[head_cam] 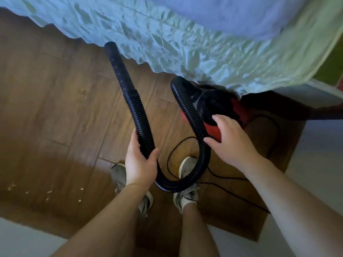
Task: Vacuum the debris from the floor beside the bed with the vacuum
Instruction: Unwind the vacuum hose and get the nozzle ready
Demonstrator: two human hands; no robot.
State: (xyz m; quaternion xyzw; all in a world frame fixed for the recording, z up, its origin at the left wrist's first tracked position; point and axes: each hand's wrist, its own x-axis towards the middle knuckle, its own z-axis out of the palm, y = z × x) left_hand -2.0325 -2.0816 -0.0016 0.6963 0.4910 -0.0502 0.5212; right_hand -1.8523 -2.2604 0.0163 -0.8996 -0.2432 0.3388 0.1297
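Observation:
A red and black canister vacuum (215, 106) stands on the wood floor, partly under the bed's hanging sheet (185, 45). Its black ribbed hose (194, 117) loops down past my feet and back up to a smooth nozzle (117, 65) that points toward the sheet's edge. My left hand (141, 164) grips the hose below the nozzle. My right hand (232, 140) hovers with fingers spread over the vacuum's body, fingertips touching or nearly touching its black top. Small pale crumbs of debris (48, 192) lie scattered on the floor at the lower left.
A black power cord (232, 193) curls over the floor around my right shoe (187, 193) and runs off to the right. My left shoe (118, 175) is beside the hose loop. White surfaces (315, 164) border the wood floor at right and bottom left.

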